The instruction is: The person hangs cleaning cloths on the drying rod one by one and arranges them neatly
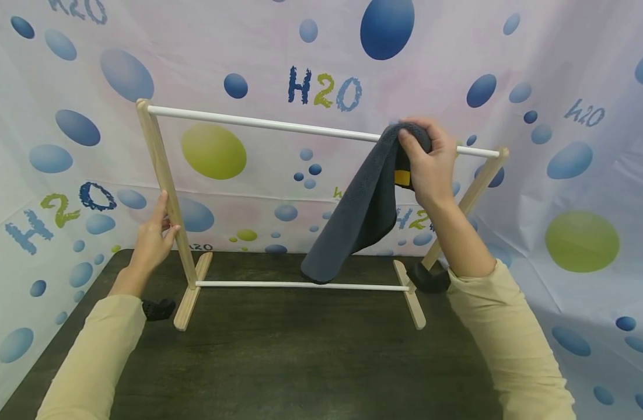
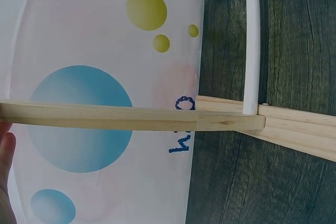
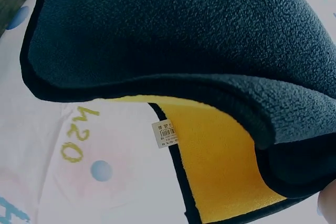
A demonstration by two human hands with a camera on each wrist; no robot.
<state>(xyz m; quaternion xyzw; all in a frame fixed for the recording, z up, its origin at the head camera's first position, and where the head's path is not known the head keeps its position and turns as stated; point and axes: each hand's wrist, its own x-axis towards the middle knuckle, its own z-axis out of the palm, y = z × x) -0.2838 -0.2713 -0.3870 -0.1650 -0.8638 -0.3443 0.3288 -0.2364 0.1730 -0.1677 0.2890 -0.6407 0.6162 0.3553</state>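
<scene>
A wooden rack (image 1: 159, 151) with two white rods stands on the table. My left hand (image 1: 152, 239) holds its left post, thumb and fingers against the wood; in the left wrist view only part of this hand shows beside the post (image 2: 105, 116). My right hand (image 1: 434, 160) pinches a grey and yellow towel (image 1: 353, 204) by its upper end, at the top rod. The towel hangs folded in front of that rod, its lower end near the bottom rod. Up close, the right wrist view shows dark edging, a yellow side (image 3: 220, 161) and a white label (image 3: 165, 133).
The dark wooden table (image 1: 300, 356) carries the rack's feet (image 1: 192, 303). A printed curtain (image 1: 279, 46) with blue and green dots hangs behind and at both sides. The bottom rod (image 1: 258, 284) runs low between the feet.
</scene>
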